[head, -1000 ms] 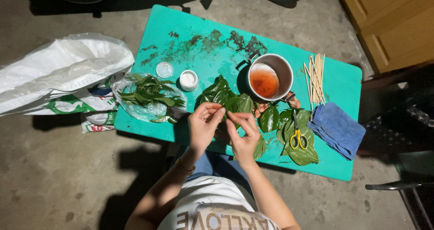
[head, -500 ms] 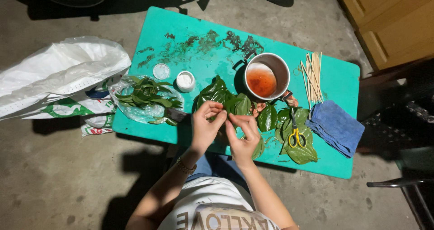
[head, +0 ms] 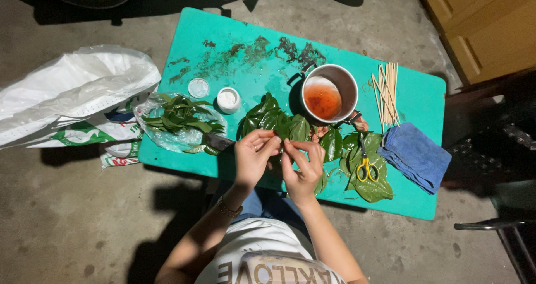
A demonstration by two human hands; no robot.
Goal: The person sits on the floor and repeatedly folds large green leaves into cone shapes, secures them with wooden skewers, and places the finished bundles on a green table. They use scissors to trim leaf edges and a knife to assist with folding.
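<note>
My left hand (head: pixel 254 157) and my right hand (head: pixel 302 169) meet over the near edge of a teal table (head: pixel 251 33), fingertips pinched together on a small green leaf (head: pixel 282 145) between them. Just beyond my fingers lies a row of broad green leaves (head: pixel 279 122). A metal pot (head: pixel 329 93) with orange-red liquid stands behind them. More leaves (head: pixel 371 186) lie to the right with yellow-handled scissors (head: pixel 365 164) on top.
A clear bag of narrow leaves (head: pixel 178 122) sits at the table's left edge. A small white jar (head: pixel 228 99) and its lid (head: pixel 198 87) stand nearby. Wooden skewers (head: pixel 387 88) and a blue cloth (head: pixel 416 155) lie right. A white sack (head: pixel 72 94) rests on the concrete floor.
Both hands stay pinched together at the same spot; the fingers shift slightly on the leaf. Nothing else on the table has moved.
</note>
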